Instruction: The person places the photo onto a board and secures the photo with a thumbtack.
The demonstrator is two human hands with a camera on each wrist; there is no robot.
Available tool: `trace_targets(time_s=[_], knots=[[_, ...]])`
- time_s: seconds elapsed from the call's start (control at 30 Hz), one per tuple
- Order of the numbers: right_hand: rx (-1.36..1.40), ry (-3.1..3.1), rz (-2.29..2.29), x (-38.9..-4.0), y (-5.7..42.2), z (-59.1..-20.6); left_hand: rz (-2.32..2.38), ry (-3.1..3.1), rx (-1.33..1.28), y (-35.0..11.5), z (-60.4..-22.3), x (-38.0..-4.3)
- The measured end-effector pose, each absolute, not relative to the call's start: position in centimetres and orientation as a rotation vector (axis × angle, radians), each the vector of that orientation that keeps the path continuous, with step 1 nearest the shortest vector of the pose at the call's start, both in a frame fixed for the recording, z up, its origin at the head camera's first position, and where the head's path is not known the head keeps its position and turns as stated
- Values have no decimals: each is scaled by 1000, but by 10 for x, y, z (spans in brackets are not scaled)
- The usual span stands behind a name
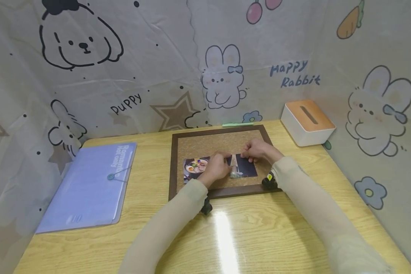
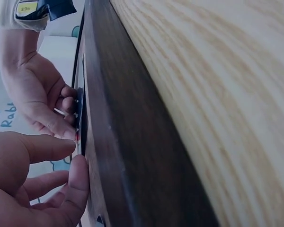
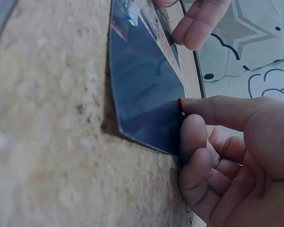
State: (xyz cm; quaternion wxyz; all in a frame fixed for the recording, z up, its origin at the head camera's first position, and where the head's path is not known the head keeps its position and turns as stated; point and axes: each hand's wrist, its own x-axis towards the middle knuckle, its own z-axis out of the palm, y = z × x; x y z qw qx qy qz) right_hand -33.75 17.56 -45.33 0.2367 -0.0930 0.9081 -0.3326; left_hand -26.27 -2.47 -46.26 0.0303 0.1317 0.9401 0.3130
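A corkboard [image 1: 205,142] in a dark wooden frame lies on the table, bearing a ramen-bowl photo [image 1: 191,167] at left and a dark photo [image 1: 249,169] beside it. My left hand [image 1: 217,167] partly covers the ramen photo, its thumb and forefinger [image 2: 75,175] pinching at the dark photo's left edge. At that photo's top edge, my right hand [image 1: 255,150] pinches a small red pushpin [image 3: 181,100] against it. The pin's shaft is hidden by the fingers. In the right wrist view the dark photo's near edge stands slightly off the cork.
A lilac document folder [image 1: 89,186] with a string button lies on the left of the table. Behind the board is a green pen-like stick [image 1: 238,125]. A white tissue box [image 1: 307,123] with a wood-coloured lid stands at back right, near the patterned cloth wall.
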Motion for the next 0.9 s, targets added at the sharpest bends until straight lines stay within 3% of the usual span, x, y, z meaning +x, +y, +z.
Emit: trace_targets(time_s=[0.37, 0.9], knots=[[-318, 2480, -993, -325, 188, -447, 1141, 2727, 284, -42, -446, -257], [-489, 2701, -830, -308, 224, -414, 984, 2860, 284, -99, -413, -250]])
